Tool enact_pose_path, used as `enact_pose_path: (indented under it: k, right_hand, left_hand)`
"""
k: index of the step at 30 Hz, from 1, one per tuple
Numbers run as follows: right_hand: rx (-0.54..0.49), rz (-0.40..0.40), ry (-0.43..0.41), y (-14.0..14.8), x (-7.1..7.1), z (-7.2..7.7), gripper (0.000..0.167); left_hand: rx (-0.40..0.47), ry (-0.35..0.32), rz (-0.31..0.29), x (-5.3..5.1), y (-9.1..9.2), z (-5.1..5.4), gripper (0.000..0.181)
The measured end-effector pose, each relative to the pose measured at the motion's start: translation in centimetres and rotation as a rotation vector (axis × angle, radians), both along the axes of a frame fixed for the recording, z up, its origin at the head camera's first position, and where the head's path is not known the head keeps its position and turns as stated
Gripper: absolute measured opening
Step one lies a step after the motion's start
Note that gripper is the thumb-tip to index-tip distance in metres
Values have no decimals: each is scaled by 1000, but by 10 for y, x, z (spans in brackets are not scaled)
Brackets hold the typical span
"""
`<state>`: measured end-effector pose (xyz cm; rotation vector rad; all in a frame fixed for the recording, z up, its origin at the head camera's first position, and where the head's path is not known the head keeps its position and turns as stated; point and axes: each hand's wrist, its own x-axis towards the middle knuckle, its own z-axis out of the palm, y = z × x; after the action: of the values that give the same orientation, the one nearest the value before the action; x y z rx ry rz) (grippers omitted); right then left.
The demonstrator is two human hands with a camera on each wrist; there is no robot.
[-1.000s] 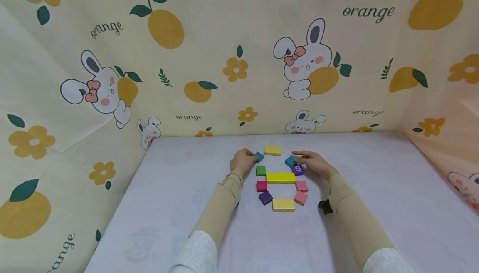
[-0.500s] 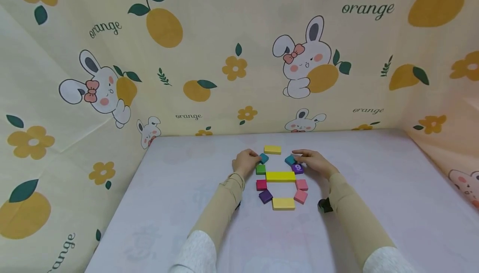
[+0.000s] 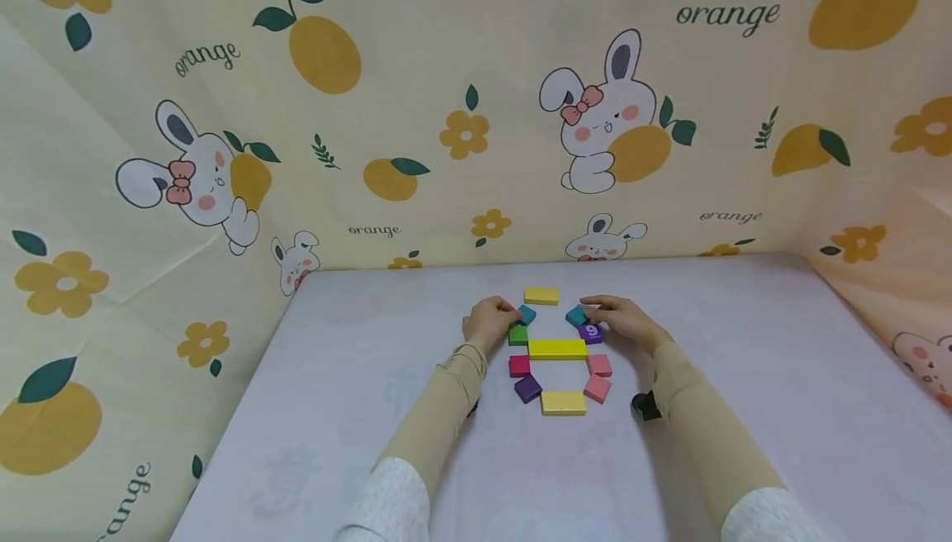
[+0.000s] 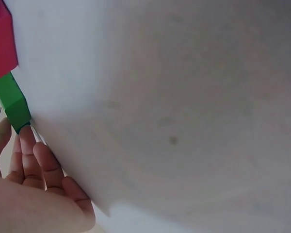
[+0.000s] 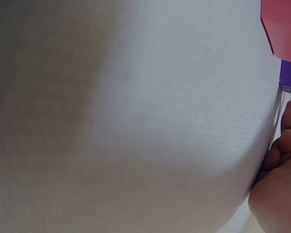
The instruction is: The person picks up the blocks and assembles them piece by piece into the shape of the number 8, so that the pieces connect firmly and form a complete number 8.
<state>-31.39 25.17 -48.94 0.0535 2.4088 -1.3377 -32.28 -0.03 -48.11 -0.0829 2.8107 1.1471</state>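
My left hand (image 3: 489, 320) pinches a small teal block (image 3: 527, 315) between thumb and fingertips, at the far end of the green block (image 3: 518, 335). In the left wrist view its fingers (image 4: 47, 162) curl near the green block's end, and the teal block is mostly hidden. On the other side, my right hand (image 3: 625, 320) holds a matching teal block (image 3: 576, 316), tilted beside the purple block marked 9 (image 3: 591, 333). From the right wrist, only part of the hand (image 5: 276, 184) shows, and its block is out of sight.
Yellow blocks lie at the back (image 3: 541, 296), middle (image 3: 557, 349) and front (image 3: 563, 403) of a ring. Red (image 3: 520, 366), dark purple (image 3: 528, 389) and pink blocks (image 3: 598, 365) form its sides. A black object (image 3: 646, 406) sits by the right forearm on the table (image 3: 320, 410).
My left hand has shifted slightly right with its teal block, bringing it against the green block's far end. The right hand and its teal block have stayed nearly still.
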Motion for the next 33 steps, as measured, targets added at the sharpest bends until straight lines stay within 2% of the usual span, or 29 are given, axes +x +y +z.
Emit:
enact_pose_path:
  k: [6, 14, 25, 33]
  right_hand:
    - [3, 14, 15, 0, 0, 1, 51]
    - [-16, 9, 4, -1, -2, 2, 52]
    - [-2, 2, -4, -1, -5, 2, 52]
    - [24, 13, 4, -1, -4, 1, 53]
  left_hand:
    - [36, -18, -13, -2, -3, -1, 19]
    - [41, -2, -42, -2, -5, -1, 18]
    - [15, 10, -53, 3, -5, 2, 22]
    - [9, 19, -73, 3, -6, 0, 21]
